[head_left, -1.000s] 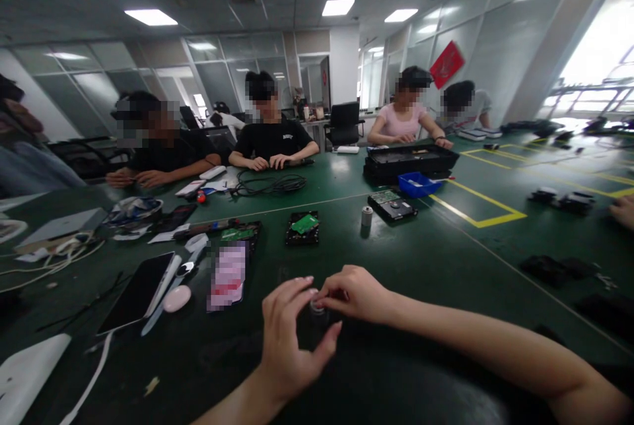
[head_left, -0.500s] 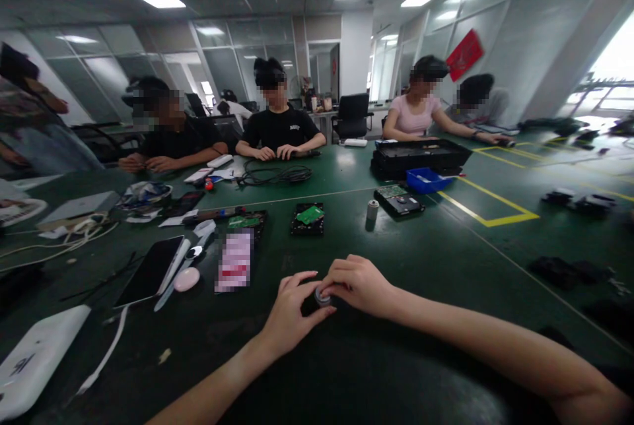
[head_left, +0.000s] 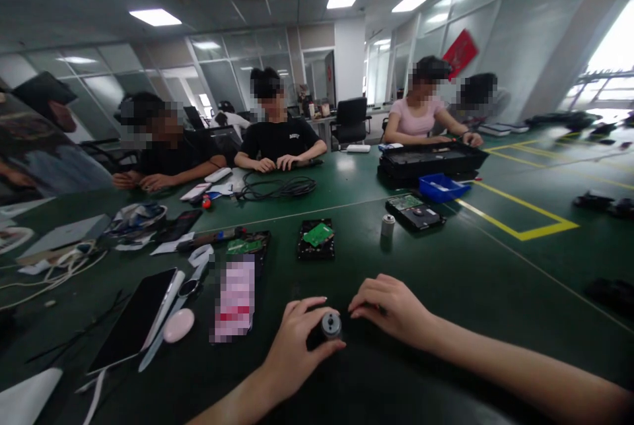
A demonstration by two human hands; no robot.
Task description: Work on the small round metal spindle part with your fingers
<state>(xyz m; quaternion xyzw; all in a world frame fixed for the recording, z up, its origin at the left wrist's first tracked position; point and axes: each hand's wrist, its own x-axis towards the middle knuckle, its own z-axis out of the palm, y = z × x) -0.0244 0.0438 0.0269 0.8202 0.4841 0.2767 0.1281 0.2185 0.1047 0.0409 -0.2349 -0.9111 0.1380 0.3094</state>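
A small grey cylindrical part point(head_left: 331, 325) sits between the thumb and fingers of my left hand point(head_left: 296, 344), just above the green table point(head_left: 446, 266). My right hand point(head_left: 391, 309) rests right of it, fingers curled down onto the table, a small gap from the part. Whether anything is under those fingers is hidden. Beyond my hands lies a hard drive with a green circuit board point(head_left: 316, 238).
A black phone point(head_left: 133, 319), a pink oval object point(head_left: 178, 325) and a white stylus lie at left. A small metal cylinder point(head_left: 387, 225), another drive point(head_left: 415, 212), a blue tray point(head_left: 438, 186) and a black case point(head_left: 428, 161) stand further back. Several people sit around the table.
My right hand has let go of the small part and drawn off to the right. My left hand now holds the part alone. The camera has shifted slightly.
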